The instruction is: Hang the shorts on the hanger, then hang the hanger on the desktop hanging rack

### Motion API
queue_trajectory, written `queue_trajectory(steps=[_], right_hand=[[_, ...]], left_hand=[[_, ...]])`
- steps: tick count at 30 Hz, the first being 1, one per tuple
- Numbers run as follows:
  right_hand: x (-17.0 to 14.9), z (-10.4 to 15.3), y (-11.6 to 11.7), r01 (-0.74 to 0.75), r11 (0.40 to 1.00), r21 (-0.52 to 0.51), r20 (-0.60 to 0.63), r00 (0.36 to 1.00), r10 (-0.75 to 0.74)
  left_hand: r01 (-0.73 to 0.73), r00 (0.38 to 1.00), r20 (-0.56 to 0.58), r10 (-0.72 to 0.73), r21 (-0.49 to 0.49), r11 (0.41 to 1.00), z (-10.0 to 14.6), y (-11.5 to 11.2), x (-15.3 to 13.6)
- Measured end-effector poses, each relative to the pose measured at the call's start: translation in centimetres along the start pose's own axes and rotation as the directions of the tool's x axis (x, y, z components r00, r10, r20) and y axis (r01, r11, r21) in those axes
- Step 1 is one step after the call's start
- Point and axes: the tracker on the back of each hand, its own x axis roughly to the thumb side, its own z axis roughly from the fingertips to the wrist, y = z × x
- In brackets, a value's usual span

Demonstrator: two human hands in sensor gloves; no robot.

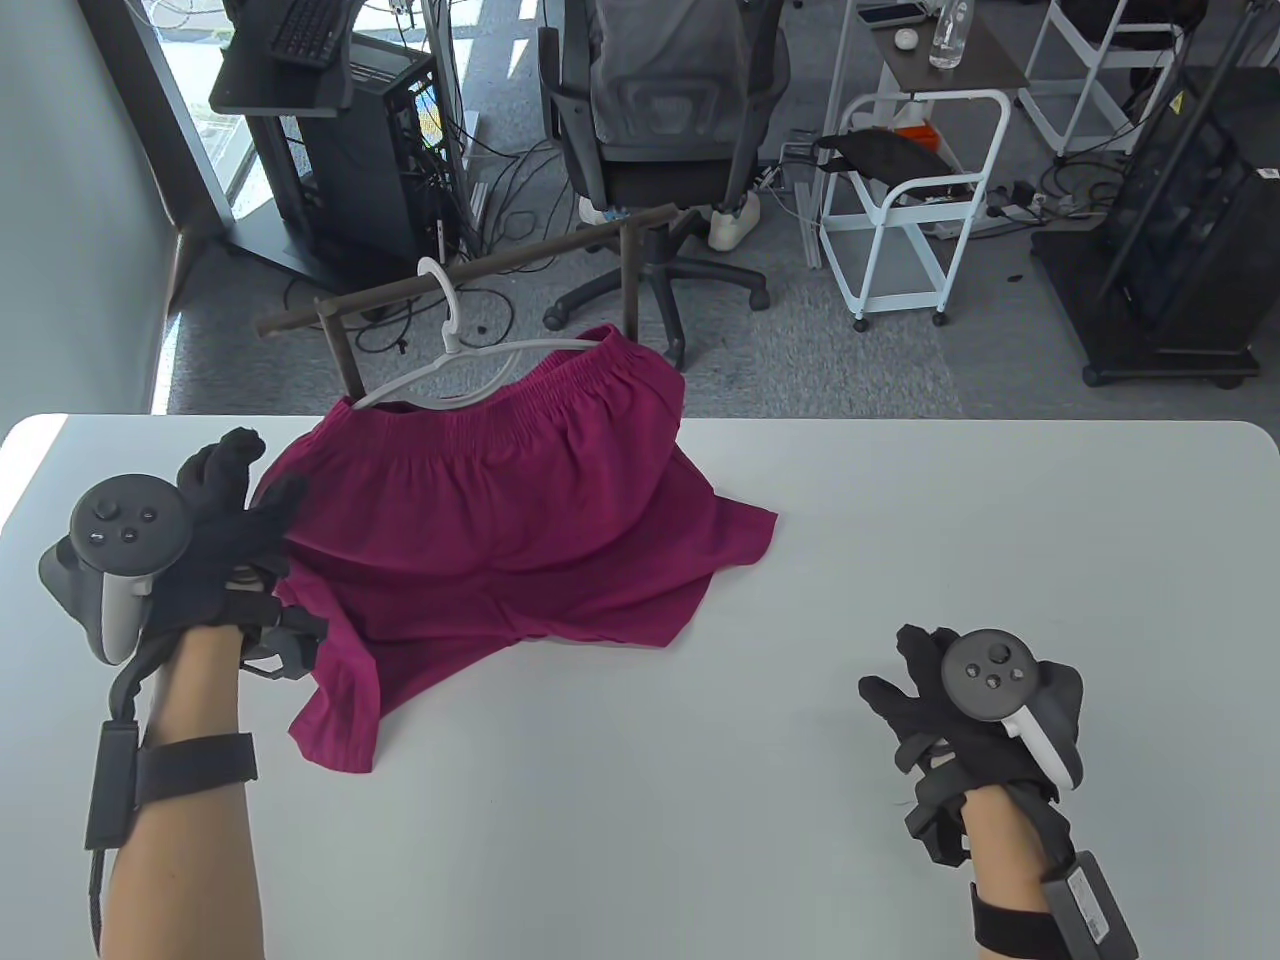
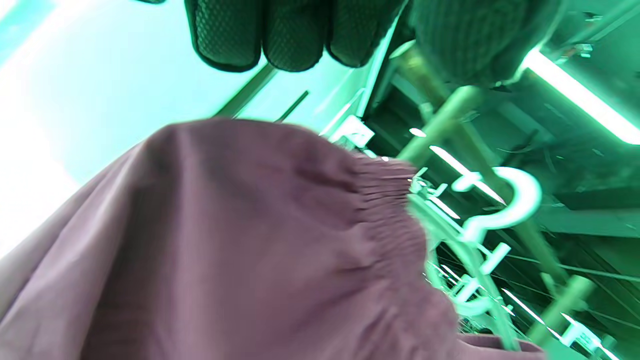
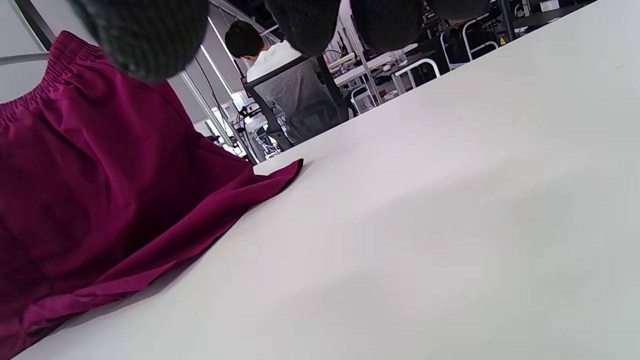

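Magenta shorts (image 1: pixel 500 520) hang by the waistband from a white hanger (image 1: pixel 450 345). Its hook sits over the dark bar of the desktop rack (image 1: pixel 520 255) at the table's far edge. The shorts' legs drape down onto the white table (image 1: pixel 900 520). My left hand (image 1: pixel 245 490) is at the shorts' left edge with its fingers spread, gripping nothing. In the left wrist view the fingers (image 2: pixel 280 35) hang above the shorts (image 2: pixel 225 240), with the hanger hook (image 2: pixel 505 205) beyond. My right hand (image 1: pixel 905 680) rests low at the right, away from the cloth, fingers loose. The right wrist view shows the shorts (image 3: pixel 100 175).
Beyond the table's far edge a person sits in an office chair (image 1: pixel 660 120). A white cart (image 1: pixel 910 200) stands to the right of the chair and a computer tower (image 1: pixel 360 160) to its left. The rack's posts (image 1: pixel 340 350) rise at the table's back edge.
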Motion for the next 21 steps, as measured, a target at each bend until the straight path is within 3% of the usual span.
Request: queue_trajectory(steps=[5,11,21], right_hand=[[2.1,1.1,-1.0,-0.015,0.996,-0.086,0.089,0.996,0.023],[4.2,2.6,-1.8,-0.027,0.985,-0.172,0.171,0.984,0.056],[8.0,5.5,-2.0,-0.104,0.950,-0.296,0.310,0.930,0.198]], left_hand=[[0.061,0.985,0.162,-0.058,-0.010,0.998,3.0,0.2,4.6],[0.178,0.907,0.384,-0.171,0.018,0.984,7.8,-2.7,10.1],[0.300,0.799,0.536,-0.274,0.040,0.953,13.8,-9.9,11.7]])
